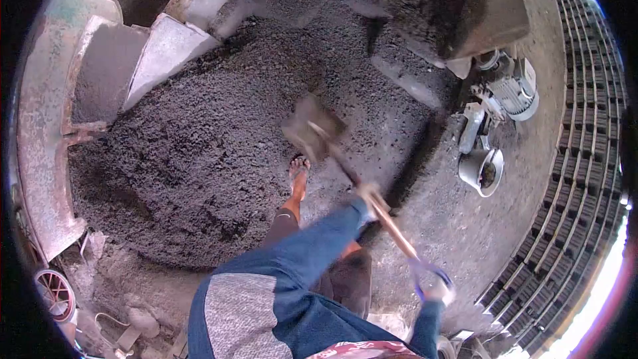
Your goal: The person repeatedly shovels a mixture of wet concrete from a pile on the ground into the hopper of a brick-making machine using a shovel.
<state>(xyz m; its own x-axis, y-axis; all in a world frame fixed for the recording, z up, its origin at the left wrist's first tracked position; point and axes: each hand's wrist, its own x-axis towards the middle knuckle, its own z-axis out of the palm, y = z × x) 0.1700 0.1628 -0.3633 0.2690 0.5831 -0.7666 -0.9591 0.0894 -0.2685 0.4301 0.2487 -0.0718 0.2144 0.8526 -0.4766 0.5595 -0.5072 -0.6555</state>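
A shovel (392, 227) with a wooden shaft slants across the middle, its blade blurred by motion over dark, crumbly material (199, 153). My left hand (369, 194) is wrapped round the shaft, partway up from the blade. At the top end of the shovel, my right hand (438, 289) is closed on the blue handle grip. Both hands look pale and slightly smeared. My bare foot (299, 178) stands at the edge of the heap, just below the blade.
A motor (515, 93) and a white bucket (483, 171) sit at the right. Racks of dark blocks (571, 159) line the far right. A rusty metal structure (50, 119) borders the left, above a red wheel (55, 295).
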